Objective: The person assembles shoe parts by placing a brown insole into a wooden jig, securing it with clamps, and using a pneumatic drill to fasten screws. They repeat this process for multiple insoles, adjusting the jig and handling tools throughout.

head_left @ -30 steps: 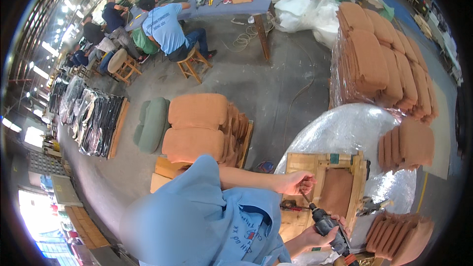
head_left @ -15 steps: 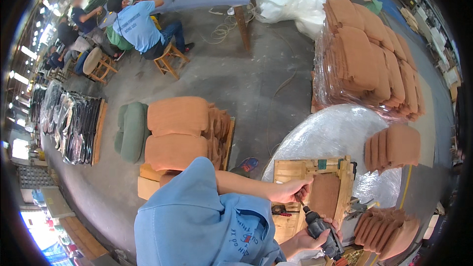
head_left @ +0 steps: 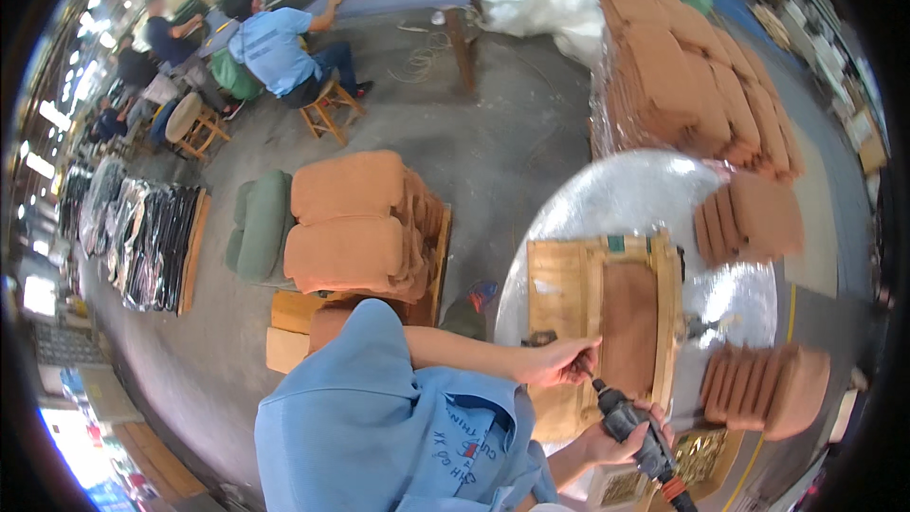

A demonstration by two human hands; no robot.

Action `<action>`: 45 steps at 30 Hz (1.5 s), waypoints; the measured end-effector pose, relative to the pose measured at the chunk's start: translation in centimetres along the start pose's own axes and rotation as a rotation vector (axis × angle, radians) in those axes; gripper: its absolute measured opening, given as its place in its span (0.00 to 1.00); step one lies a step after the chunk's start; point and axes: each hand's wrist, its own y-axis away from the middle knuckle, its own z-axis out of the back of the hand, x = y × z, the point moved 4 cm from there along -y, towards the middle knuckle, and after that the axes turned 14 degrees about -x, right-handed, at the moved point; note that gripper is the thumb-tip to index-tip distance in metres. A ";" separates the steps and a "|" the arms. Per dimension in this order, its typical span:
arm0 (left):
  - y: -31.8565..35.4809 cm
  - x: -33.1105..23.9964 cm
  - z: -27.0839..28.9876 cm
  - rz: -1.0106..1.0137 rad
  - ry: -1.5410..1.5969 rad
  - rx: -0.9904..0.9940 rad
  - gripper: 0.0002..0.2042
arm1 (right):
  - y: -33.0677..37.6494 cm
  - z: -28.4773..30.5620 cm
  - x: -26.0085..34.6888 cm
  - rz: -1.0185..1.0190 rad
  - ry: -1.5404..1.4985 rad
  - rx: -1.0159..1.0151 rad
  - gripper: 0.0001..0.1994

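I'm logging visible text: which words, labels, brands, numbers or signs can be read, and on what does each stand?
Wording is not copied here; places only:
Light-blue cloth shirt in the foreground: dark lettering and a small red mark, legible in part.
Seated co-worker's light-blue shirt: faint marks on the back, too blurred to read.
Black power driver with an orange-red band, in the right hand: any marking too small to read.

The power driver (head_left: pixel 618 413) has a dark, matt plastic-looking body. Pale, smooth wood makes up the frame (head_left: pixel 566 275), around a matt brown cloth-like panel (head_left: pixel 629 322). Glossy, crinkled clear film wraps the round surface (head_left: pixel 580 204); the blue shirt (head_left: pixel 346 417) is matt cloth.
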 end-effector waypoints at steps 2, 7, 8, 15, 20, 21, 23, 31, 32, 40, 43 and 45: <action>-0.1 2.3 -1.1 0.019 0.060 -0.009 0.19 | -0.2 2.8 1.8 0.056 -0.034 -0.122 0.28; -0.7 5.5 -2.6 0.062 0.040 -0.004 0.17 | -1.3 7.3 5.7 0.090 -0.102 -0.136 0.30; -1.0 6.3 -2.8 0.079 -0.005 -0.023 0.16 | -1.7 8.0 6.7 0.118 -0.097 -0.110 0.29; -0.1 10.4 -4.8 0.118 -0.389 0.022 0.19 | -2.2 12.1 10.3 0.142 -0.161 -0.205 0.23; 0.4 11.0 -5.2 0.189 -0.420 0.086 0.18 | -2.9 13.6 10.9 0.150 -0.140 -0.287 0.23; 0.3 10.9 -5.1 0.185 -0.415 0.103 0.18 | -3.0 13.7 10.8 0.148 -0.144 -0.294 0.23; -0.1 10.6 -4.5 0.177 -0.404 0.135 0.16 | -3.4 13.8 10.7 0.141 -0.146 -0.291 0.22; -0.9 9.7 -4.7 0.165 -0.384 0.138 0.15 | -4.4 13.9 9.8 0.142 -0.169 -0.270 0.21; -1.0 9.7 -4.7 0.165 -0.378 0.138 0.15 | -4.4 14.0 9.8 0.142 -0.173 -0.264 0.21; -1.9 9.7 -4.2 0.131 -0.363 0.009 0.15 | -4.6 14.0 9.9 0.150 -0.203 -0.253 0.22; -1.8 9.7 -4.2 0.095 -0.366 0.017 0.14 | -4.5 14.0 9.9 0.154 -0.176 -0.282 0.22; -1.8 9.6 -4.6 0.036 -0.411 0.091 0.14 | -4.5 14.1 9.8 0.145 -0.174 -0.291 0.22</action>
